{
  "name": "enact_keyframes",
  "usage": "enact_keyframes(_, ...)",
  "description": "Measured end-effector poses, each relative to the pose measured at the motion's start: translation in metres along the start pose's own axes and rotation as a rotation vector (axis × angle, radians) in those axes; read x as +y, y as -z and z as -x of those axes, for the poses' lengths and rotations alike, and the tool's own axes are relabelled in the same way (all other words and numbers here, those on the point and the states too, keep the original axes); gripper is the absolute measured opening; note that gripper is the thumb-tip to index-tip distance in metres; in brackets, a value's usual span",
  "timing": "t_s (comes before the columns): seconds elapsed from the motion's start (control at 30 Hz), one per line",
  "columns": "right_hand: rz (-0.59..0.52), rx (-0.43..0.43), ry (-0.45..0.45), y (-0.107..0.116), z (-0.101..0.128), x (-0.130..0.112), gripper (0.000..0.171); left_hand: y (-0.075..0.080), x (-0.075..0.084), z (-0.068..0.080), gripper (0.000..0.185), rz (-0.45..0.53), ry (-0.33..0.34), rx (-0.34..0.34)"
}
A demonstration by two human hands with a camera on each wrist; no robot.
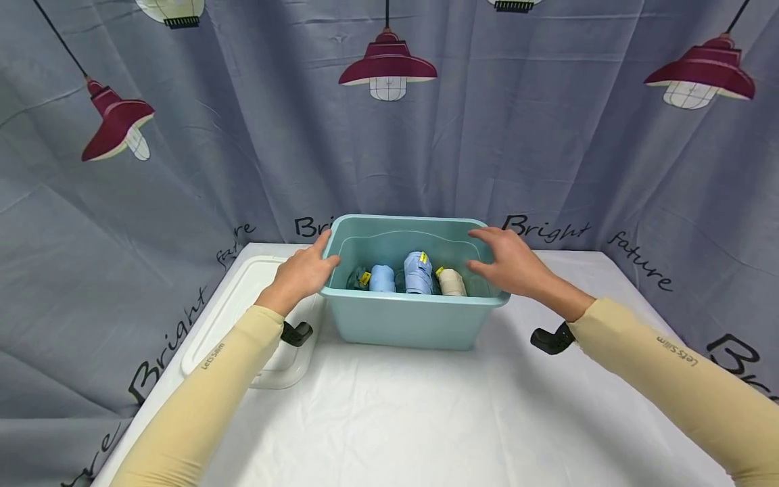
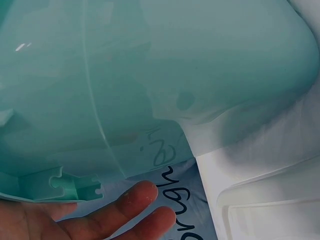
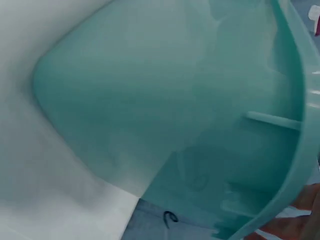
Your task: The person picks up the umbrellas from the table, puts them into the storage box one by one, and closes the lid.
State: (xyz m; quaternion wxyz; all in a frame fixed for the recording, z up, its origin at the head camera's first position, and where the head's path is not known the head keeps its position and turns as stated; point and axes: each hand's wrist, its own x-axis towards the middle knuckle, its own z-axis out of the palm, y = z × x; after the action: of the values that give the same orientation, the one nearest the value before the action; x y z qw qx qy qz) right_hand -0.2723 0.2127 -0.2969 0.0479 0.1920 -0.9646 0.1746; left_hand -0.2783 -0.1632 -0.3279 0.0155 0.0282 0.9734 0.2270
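White-clothed tabletop carries a teal storage bin, holding rolled cloths. Left hand and right hand rest on its side rims, fingers only loosely bent; an even grip under both rims would suit.

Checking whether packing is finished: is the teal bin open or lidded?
Open. The teal bin has no lid on, so the rolled cloths inside show; a white lid lies beside it.

Teal bin, white lid, grey curtain with maroon lamps.
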Motion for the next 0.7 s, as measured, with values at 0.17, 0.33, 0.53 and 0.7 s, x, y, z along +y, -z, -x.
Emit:
enact_keyframes(0.17,-0.03,0.029,-0.049,-0.008,0.007,0.009,0.068,-0.001,0.0,0.0,0.075,-0.007,-0.002,0.005)
enact_keyframes(0.33,-0.099,0.031,-0.102,-0.011,0.01,0.016,0.073,-0.001,-0.001,0.0,0.075,0.0,0.006,0.003)
enact_keyframes(0.53,-0.203,-0.019,-0.179,-0.016,0.01,0.02,0.079,-0.001,-0.002,-0.001,0.075,0.003,0.009,-0.002)
enact_keyframes(0.7,-0.254,-0.011,-0.24,-0.021,0.011,0.022,0.083,0.001,-0.001,-0.002,0.075,-0.005,-0.01,-0.002)
